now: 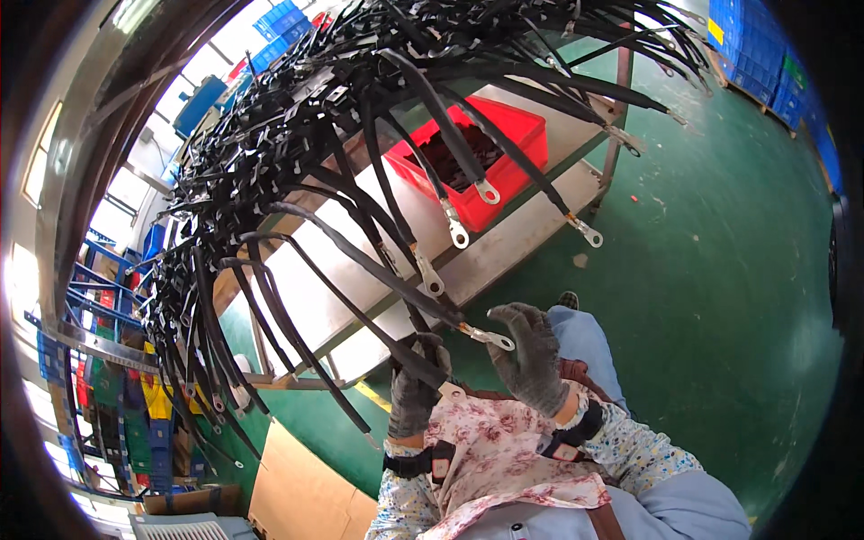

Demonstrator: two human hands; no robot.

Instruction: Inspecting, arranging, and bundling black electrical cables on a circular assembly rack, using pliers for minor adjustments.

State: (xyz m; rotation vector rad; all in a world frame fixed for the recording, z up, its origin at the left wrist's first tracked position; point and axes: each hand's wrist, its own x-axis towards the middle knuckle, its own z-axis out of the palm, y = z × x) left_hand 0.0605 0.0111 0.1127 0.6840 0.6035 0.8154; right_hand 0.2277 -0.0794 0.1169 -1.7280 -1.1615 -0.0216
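Note:
A thick bundle of black cables (pixel 360 279) with metal ring lugs hangs toward me from above the table. My left hand (pixel 415 391), in a grey glove, is closed around a black cable at the bundle's near end; another cable, with a flat lug (pixel 453 392), crosses in front and hides part of its fingers. My right hand (pixel 531 360), also gloved, is raised with thumb and fingers apart. Just beside its thumb is the silvery ring lug (pixel 489 337) of another cable; whether they touch is unclear.
A red bin (pixel 517 202) with dark pieces inside stands on a pale table (pixel 351 301) behind the hanging cables. Flattened cardboard (pixel 310 486) is at the lower left. Blue crates (pixel 751 54) are stacked at the far right on the green floor (pixel 711 297).

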